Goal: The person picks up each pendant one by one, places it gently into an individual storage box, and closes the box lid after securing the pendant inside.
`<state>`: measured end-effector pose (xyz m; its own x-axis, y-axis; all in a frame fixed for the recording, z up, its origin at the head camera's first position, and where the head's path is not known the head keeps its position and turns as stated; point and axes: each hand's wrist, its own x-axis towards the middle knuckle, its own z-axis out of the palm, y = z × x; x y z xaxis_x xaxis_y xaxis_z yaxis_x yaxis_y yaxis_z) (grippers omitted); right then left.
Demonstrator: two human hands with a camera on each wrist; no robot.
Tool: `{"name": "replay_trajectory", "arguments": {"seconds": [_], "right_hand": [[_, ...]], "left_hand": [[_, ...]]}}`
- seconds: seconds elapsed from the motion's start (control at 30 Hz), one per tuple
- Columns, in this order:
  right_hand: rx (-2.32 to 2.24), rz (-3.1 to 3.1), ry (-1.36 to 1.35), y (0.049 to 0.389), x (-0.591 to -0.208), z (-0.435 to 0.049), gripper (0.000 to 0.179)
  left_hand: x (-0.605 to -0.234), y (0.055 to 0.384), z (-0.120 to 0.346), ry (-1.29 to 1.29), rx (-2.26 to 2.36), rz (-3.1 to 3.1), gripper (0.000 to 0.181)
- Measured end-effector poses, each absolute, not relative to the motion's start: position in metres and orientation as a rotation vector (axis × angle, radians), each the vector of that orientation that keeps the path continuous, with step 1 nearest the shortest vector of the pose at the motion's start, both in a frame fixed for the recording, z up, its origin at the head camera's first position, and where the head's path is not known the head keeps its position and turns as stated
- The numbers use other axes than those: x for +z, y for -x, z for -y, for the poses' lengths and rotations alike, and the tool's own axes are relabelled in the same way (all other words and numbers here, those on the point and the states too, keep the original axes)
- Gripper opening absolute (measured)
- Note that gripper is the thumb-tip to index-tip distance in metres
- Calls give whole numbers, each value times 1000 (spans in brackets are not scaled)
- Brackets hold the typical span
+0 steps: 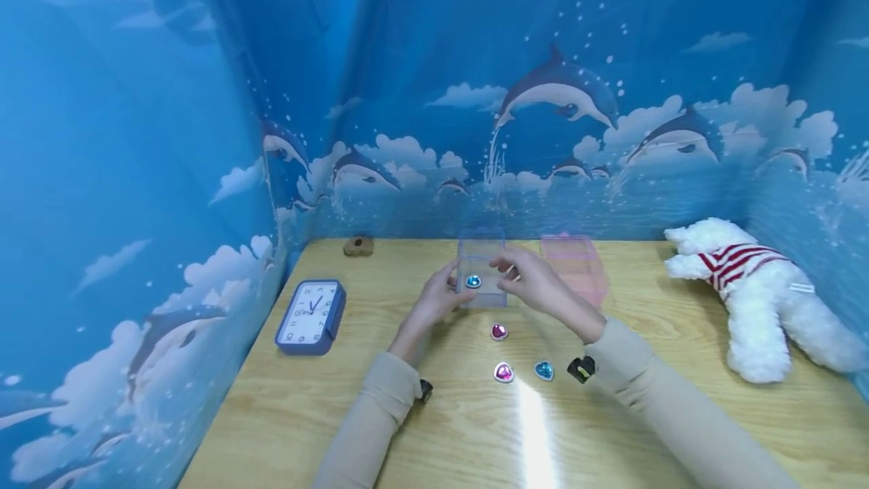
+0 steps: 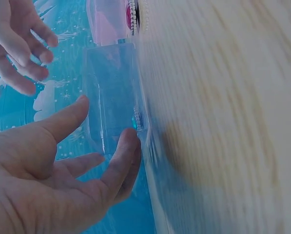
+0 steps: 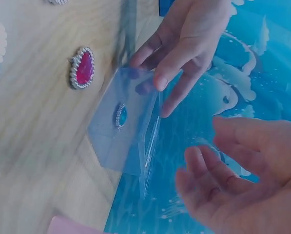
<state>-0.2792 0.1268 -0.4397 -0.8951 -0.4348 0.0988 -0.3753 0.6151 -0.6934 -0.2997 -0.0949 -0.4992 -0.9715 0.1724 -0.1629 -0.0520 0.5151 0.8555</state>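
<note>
A clear blue plastic box [image 1: 487, 298] stands near the back of the table with its lid raised. Inside it lies a blue gem [image 1: 473, 281] with a beaded silvery rim, also visible through the wall in the right wrist view. My left hand [image 1: 437, 299] is at the box's left side, its thumb and fingers spread apart with fingertips right at the wall. Over the box's right side hovers my right hand [image 1: 532, 281], fingers loosely bent and nothing in them. In front lie two pink gems, one nearer the box [image 1: 498, 331], and another blue gem [image 1: 544, 370].
A pink clear box [image 1: 580, 274] sits open right of the blue one. At the left stands a blue alarm clock [image 1: 312, 315]; behind it is a small brown object [image 1: 358, 246]. A white plush toy [image 1: 756, 300] in a striped top lies at the right. Dolphin-print curtains [image 1: 421, 96] enclose the table.
</note>
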Motion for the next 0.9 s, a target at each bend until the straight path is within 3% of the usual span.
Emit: {"name": "replay_trajectory", "arguments": {"seconds": [0.9], "right_hand": [[-909,-2659,794,198,-486,-175,44]], "left_hand": [[-499,298,96,-108,1450,-2522,87]]}}
